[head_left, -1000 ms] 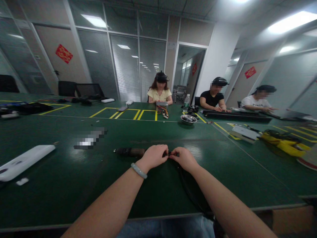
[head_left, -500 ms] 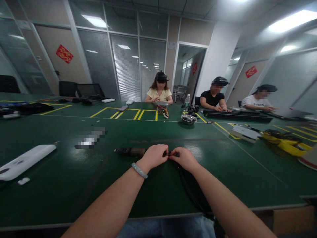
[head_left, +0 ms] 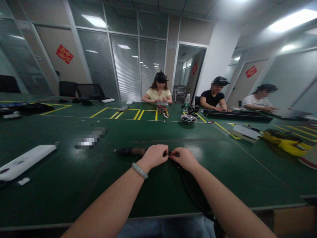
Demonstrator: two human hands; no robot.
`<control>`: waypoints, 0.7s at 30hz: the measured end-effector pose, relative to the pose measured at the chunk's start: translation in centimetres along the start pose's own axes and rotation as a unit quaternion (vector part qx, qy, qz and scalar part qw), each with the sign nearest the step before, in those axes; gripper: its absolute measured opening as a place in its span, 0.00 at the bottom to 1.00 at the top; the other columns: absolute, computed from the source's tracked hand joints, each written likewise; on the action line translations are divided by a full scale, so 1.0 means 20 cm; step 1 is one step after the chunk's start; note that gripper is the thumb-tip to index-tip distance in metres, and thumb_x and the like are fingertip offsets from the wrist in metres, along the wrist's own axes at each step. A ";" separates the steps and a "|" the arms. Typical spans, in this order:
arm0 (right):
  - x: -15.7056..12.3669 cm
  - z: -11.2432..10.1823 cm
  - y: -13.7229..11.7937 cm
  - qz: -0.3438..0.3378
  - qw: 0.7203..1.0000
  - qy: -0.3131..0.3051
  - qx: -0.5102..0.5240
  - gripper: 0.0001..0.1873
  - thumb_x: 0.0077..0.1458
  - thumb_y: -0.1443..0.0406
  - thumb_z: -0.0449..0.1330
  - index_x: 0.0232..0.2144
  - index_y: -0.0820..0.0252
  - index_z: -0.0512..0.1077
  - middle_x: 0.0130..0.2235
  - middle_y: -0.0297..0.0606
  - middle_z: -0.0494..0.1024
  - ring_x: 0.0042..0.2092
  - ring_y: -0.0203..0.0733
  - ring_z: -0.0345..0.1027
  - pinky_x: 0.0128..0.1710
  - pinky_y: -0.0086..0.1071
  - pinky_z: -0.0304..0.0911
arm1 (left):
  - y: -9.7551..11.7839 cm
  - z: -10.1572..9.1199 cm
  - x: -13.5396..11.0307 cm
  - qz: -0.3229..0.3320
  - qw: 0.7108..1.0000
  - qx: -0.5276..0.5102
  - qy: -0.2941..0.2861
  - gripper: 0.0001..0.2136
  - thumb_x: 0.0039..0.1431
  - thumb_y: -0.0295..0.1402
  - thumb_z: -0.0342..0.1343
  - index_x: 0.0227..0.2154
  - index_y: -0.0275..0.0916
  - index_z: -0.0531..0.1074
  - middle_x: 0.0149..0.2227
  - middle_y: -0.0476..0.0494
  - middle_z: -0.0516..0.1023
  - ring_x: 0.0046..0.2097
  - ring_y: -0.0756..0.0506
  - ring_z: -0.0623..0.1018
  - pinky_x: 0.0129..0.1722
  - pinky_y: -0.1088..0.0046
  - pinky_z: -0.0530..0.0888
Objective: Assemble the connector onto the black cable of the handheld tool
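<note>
My left hand (head_left: 155,156) and my right hand (head_left: 185,158) meet over the green table (head_left: 74,178), fingers pinched together on a small black connector (head_left: 170,154). A black cable (head_left: 188,188) runs from it under my right forearm toward the table's near edge. A dark cylindrical tool (head_left: 130,151) lies on the table just left of my left hand, its right end hidden behind that hand. A pale bracelet (head_left: 140,170) circles my left wrist.
A white flat device (head_left: 23,162) lies at the left, a blurred object (head_left: 90,138) beyond it. A metal bowl (head_left: 188,119) sits mid-table. Yellow parts (head_left: 284,143) and a white box (head_left: 245,132) lie right. Three people sit across the table.
</note>
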State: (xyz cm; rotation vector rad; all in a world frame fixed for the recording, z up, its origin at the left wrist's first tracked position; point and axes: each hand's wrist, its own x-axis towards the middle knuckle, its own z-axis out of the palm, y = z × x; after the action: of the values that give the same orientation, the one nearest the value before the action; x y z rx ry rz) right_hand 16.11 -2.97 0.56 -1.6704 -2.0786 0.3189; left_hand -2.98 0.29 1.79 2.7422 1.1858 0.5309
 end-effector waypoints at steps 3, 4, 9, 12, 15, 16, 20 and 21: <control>0.00 0.00 0.01 -0.030 0.999 0.011 -0.009 0.06 0.53 0.60 0.62 0.33 0.53 0.78 0.35 0.34 0.79 0.36 0.39 0.69 0.35 0.30 0.58 | 0.00 0.00 0.00 0.003 1.000 0.001 0.005 0.04 0.56 0.34 0.57 0.34 0.43 0.71 0.36 0.49 0.77 0.39 0.46 0.75 0.38 0.70 0.68; 0.00 0.00 0.01 -0.039 0.999 0.014 -0.010 0.06 0.53 0.60 0.63 0.33 0.53 0.78 0.35 0.34 0.78 0.36 0.39 0.69 0.35 0.30 0.58 | 0.00 0.00 0.00 0.004 1.000 0.001 0.005 0.04 0.56 0.34 0.57 0.34 0.43 0.71 0.36 0.49 0.77 0.39 0.46 0.75 0.38 0.71 0.68; 0.00 0.00 0.02 -0.053 0.998 0.019 -0.005 0.05 0.54 0.61 0.63 0.33 0.53 0.78 0.35 0.33 0.78 0.36 0.39 0.69 0.35 0.29 0.59 | 0.00 0.00 0.00 0.008 1.000 0.002 0.005 0.04 0.56 0.35 0.56 0.34 0.43 0.71 0.36 0.50 0.77 0.39 0.46 0.75 0.39 0.71 0.68; 0.00 0.00 0.02 -0.054 0.998 0.018 0.000 0.05 0.54 0.61 0.62 0.33 0.53 0.78 0.35 0.33 0.78 0.37 0.39 0.69 0.35 0.29 0.59 | 0.00 0.00 0.00 0.005 1.000 0.006 0.001 0.04 0.57 0.35 0.56 0.34 0.42 0.71 0.37 0.48 0.77 0.40 0.46 0.75 0.39 0.71 0.68; 0.00 0.01 0.02 -0.050 0.999 0.018 0.001 0.05 0.54 0.61 0.63 0.33 0.53 0.78 0.35 0.33 0.78 0.37 0.39 0.69 0.35 0.30 0.59 | 0.01 0.00 0.00 0.002 1.000 0.009 -0.006 0.04 0.57 0.36 0.56 0.34 0.42 0.71 0.37 0.47 0.76 0.40 0.46 0.75 0.40 0.71 0.68; 0.00 0.00 0.01 -0.049 0.999 0.017 0.001 0.05 0.54 0.61 0.63 0.33 0.53 0.78 0.35 0.33 0.78 0.37 0.39 0.69 0.35 0.30 0.59 | 0.01 -0.01 0.00 0.002 1.000 0.010 -0.009 0.04 0.58 0.36 0.55 0.35 0.42 0.71 0.37 0.47 0.76 0.41 0.46 0.75 0.40 0.71 0.68; 0.00 0.00 0.00 -0.043 0.999 0.012 -0.004 0.06 0.54 0.60 0.63 0.32 0.54 0.77 0.35 0.33 0.78 0.36 0.39 0.69 0.34 0.30 0.58 | 0.01 -0.01 0.00 0.006 1.000 0.011 -0.014 0.05 0.58 0.36 0.56 0.36 0.43 0.70 0.38 0.48 0.76 0.41 0.45 0.75 0.40 0.71 0.69; 0.00 -0.01 0.00 -0.039 0.999 0.009 -0.006 0.06 0.54 0.60 0.62 0.32 0.54 0.77 0.35 0.33 0.78 0.36 0.39 0.69 0.34 0.30 0.58 | 0.01 -0.02 -0.01 0.007 1.000 0.011 -0.014 0.06 0.57 0.36 0.56 0.37 0.43 0.70 0.39 0.48 0.76 0.41 0.45 0.75 0.40 0.71 0.69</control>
State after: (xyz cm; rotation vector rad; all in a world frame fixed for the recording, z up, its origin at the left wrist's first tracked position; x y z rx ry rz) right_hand 16.19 -3.04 0.68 -1.5876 -2.1314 0.2656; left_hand -3.03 0.06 2.10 2.7682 1.1751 0.4817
